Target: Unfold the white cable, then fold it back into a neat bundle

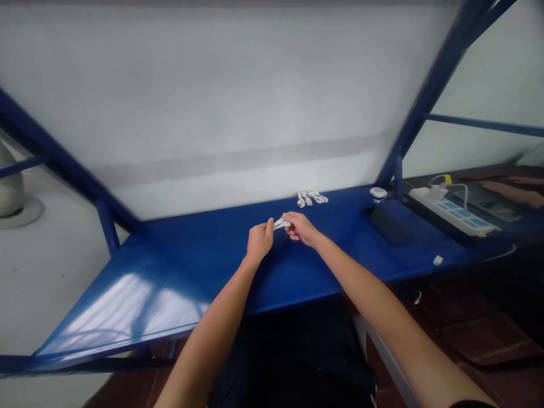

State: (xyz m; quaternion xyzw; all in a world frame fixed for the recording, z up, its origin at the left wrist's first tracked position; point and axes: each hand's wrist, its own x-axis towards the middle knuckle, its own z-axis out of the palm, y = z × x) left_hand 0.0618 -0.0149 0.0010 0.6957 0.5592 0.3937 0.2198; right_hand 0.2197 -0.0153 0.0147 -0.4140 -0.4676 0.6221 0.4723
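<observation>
A white cable (pixel 280 224), gathered into a bundle, is stretched between my two hands above the blue table (pixel 199 243). My left hand (pixel 260 241) is closed on the bundle's left end, thumb on top. At the other end, my right hand (pixel 301 228) pinches the cable with its fingertips. Several more bundled white cables (pixel 312 198) lie in a group at the table's back edge, just beyond my right hand. What is inside my left fist is hidden.
To the right on the table are a dark phone (pixel 386 225), a white rounded case (pixel 378 193) and a small white block (pixel 437 260). A white power strip (pixel 454 212) lies on the neighbouring dark table, with another person's hands (pixel 516 192) beyond it. Blue frame posts (pixel 399 175) flank the table.
</observation>
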